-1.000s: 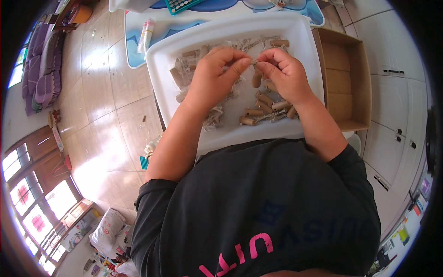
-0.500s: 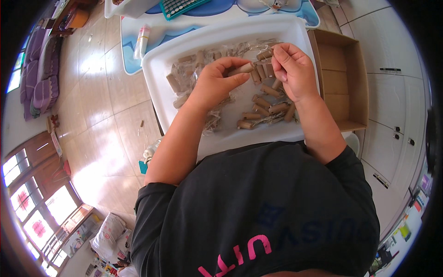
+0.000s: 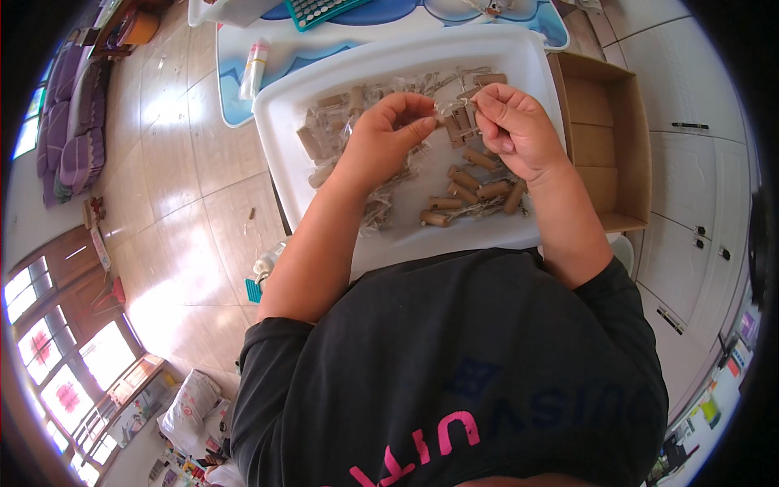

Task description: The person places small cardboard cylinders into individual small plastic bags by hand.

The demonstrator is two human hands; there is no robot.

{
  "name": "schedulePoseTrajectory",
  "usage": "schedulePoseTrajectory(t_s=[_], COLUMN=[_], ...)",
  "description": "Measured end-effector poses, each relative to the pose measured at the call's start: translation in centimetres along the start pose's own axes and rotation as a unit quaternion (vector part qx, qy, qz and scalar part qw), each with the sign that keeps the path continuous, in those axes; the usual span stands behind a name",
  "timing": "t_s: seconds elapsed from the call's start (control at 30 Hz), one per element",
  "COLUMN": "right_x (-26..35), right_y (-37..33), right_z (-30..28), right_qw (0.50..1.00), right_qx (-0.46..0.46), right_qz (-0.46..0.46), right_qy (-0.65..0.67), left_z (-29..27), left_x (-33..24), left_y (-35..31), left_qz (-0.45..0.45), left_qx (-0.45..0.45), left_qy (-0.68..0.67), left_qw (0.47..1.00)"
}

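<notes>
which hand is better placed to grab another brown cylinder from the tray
Right, likely. The right hand sits directly above the loose brown cylinders in the white tray. The left hand pinches the clear bag farther left.

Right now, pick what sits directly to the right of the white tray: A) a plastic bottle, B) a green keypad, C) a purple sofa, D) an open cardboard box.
D: the open cardboard box stands against the right edge of the white tray, past the right hand.
</notes>
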State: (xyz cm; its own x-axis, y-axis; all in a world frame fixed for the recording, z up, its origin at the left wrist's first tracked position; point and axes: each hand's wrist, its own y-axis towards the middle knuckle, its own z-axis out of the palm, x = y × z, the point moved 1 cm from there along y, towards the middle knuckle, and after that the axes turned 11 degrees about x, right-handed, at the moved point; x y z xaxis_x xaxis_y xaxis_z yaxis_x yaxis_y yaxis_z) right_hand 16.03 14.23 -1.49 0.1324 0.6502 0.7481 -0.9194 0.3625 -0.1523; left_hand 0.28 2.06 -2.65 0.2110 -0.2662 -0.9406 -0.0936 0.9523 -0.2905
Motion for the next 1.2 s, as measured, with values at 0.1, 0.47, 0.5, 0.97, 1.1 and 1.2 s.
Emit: schedulePoseTrajectory(t_s=[0.1, 0.47, 0.5, 0.97, 1.1, 1.2], right_x=[-0.3, -1.3, -1.4, -0.9, -0.9, -1.1], right_y=[0.1, 0.0, -0.1, 0.1, 0.2, 0.3], right_z=[-0.1, 1.6, 1.7, 0.7, 0.6, 0.5], right_qw=[0.999, 0.945, 0.945, 0.997, 0.996, 0.996], right_qx=[-0.011, -0.035, -0.035, -0.071, -0.081, -0.073], right_qz=[0.04, -0.112, -0.111, -0.031, -0.04, -0.051], right_qy=[0.015, -0.307, -0.307, -0.011, -0.012, -0.008], left_z=[1.2, 1.2, 1.2, 1.8, 2.1, 2.5], left_x=[-1.0, -2.2, -2.2, 1.3, 1.1, 1.3], left_y=[0.0, -0.7, -0.7, 0.8, 0.9, 1.0], left_qz=[0.128, 0.022, 0.006, 0.097, 0.018, 0.009], left_qx=[-0.041, -0.132, -0.132, 0.061, 0.108, 0.114], left_qy=[0.088, 0.037, 0.008, 0.066, -0.079, -0.125], left_qw=[0.987, 0.99, 0.991, 0.991, 0.991, 0.986])
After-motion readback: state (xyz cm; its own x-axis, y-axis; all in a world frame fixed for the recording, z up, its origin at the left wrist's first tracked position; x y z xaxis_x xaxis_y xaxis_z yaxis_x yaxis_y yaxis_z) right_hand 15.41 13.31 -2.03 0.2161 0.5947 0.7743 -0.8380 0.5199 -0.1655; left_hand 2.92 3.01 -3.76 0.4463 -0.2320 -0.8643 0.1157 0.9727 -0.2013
